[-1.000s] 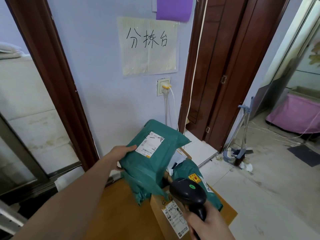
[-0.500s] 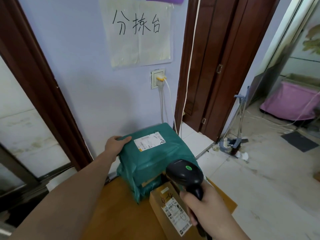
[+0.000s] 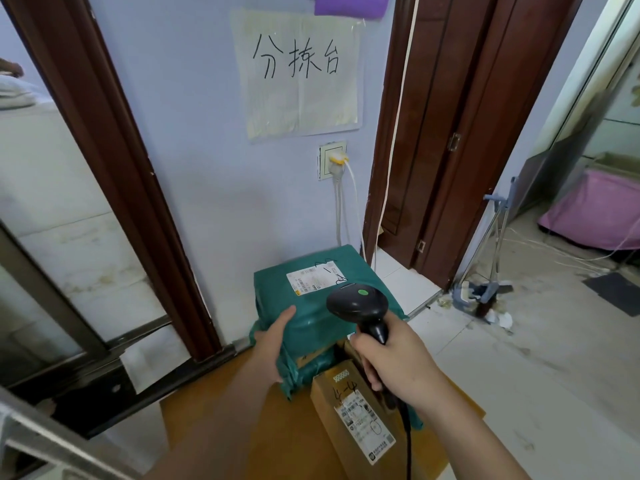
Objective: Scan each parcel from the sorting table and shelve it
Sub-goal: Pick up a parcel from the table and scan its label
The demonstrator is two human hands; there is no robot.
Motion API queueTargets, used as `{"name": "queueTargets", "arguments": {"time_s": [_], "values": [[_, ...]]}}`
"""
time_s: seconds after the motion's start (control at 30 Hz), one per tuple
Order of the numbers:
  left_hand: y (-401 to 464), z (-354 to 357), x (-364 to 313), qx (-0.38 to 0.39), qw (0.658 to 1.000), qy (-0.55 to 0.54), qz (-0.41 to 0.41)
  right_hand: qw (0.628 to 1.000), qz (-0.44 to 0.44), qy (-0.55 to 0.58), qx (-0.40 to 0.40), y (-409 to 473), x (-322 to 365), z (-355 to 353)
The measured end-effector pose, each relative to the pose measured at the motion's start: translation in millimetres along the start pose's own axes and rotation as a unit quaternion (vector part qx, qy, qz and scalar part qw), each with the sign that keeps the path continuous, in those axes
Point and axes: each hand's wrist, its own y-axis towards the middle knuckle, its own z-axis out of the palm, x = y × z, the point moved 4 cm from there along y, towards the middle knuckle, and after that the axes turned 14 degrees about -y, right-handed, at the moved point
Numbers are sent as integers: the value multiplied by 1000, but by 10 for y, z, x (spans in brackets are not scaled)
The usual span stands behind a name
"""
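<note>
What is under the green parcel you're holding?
Under the green parcel a second green bag and a cardboard box lie on the wooden table. Anything further back is covered by the parcel.

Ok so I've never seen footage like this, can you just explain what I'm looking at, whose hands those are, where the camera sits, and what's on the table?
There is no machine here: these are a person's two bare hands, filmed by one wide-angle camera worn on their head, looking forward and down. The right hand grips a black handheld scanner, whose head hangs over a green parcel with a white shipping label facing up. The left hand holds that parcel at its near left edge. The parcel sits atop other parcels on a wooden table; nearest is a cardboard box with its own label. On the wall behind hangs a paper sign with handwritten characters, and below it a wall socket with a plug in it.
</note>
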Motion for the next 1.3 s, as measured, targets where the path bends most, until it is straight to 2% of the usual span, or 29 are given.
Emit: {"name": "queueTargets", "arguments": {"time_s": [0.07,0.23,0.4,0.5,0.63,0.77,0.87,1.1,1.3], "values": [[-2,39,141,7,1000,11,-12,1000,-2,1,-2,-12,7,6],[89,86,122,-9,998,-47,33,1000,-7,5,-8,-63,-25,-4],[62,17,6,-48,984,-134,104,1000,-2,12,-8,-114,-58,-38],[-21,-36,-82,-76,975,-148,149,1000,-4,18,-7,-135,-70,-55],[-37,-151,-269,-98,973,-59,203,1000,-2,22,-10,-168,-100,-95],[-60,-165,-602,-82,968,24,236,1000,1,18,-13,-197,-138,-165],[-81,-78,-865,-52,969,49,236,1000,6,15,-17,-203,-177,-225],[116,193,-1194,28,981,90,171,999,43,8,-26,-135,-345,-314],[451,249,-1110,30,983,90,156,998,63,-9,-27,-55,-457,-325]]}}
